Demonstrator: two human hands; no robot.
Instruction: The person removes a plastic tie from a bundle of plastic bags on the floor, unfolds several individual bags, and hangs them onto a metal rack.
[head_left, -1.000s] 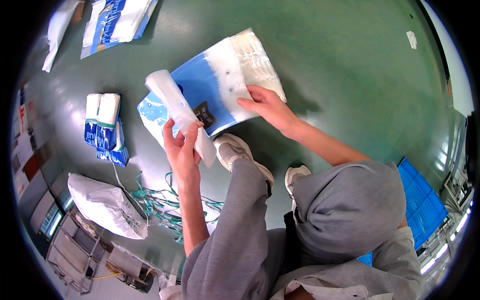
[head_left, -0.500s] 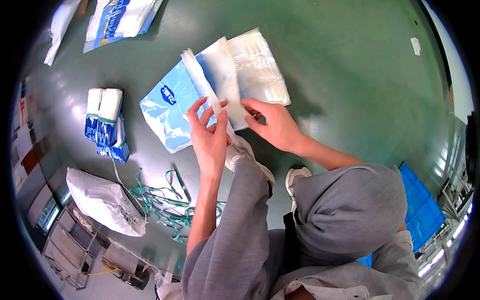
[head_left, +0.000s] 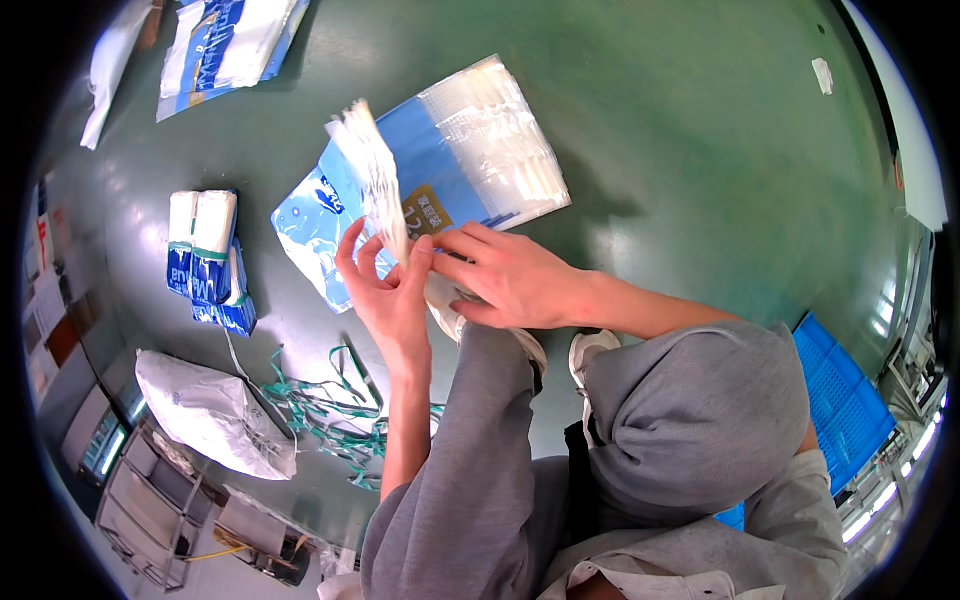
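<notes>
A stack of blue and white plastic packaging bags (head_left: pixel 455 165) lies on the green floor by my shoes. Part of the stack is bent up into a standing fold of white edges. My left hand (head_left: pixel 388 300) grips the lower end of this fold between thumb and fingers. My right hand (head_left: pixel 510 275) comes in from the right, its fingertips at the same end, close to the left thumb. Its thumb stands apart from its fingers, and no sheet shows between them. How many sheets the left fingers hold is hidden.
Tied bundles of blue and white bags (head_left: pixel 208 250) sit at left, with a white sack (head_left: pixel 210 410) and tangled green straps (head_left: pixel 335 410) nearer me. More bags (head_left: pixel 225 50) lie at the far left. A blue plastic crate (head_left: pixel 840 400) stands at right.
The white sheet my right hand held out to the right now lies back, baring blue print. My right hand has moved left toward my left hand, and the standing fold has shifted slightly left.
</notes>
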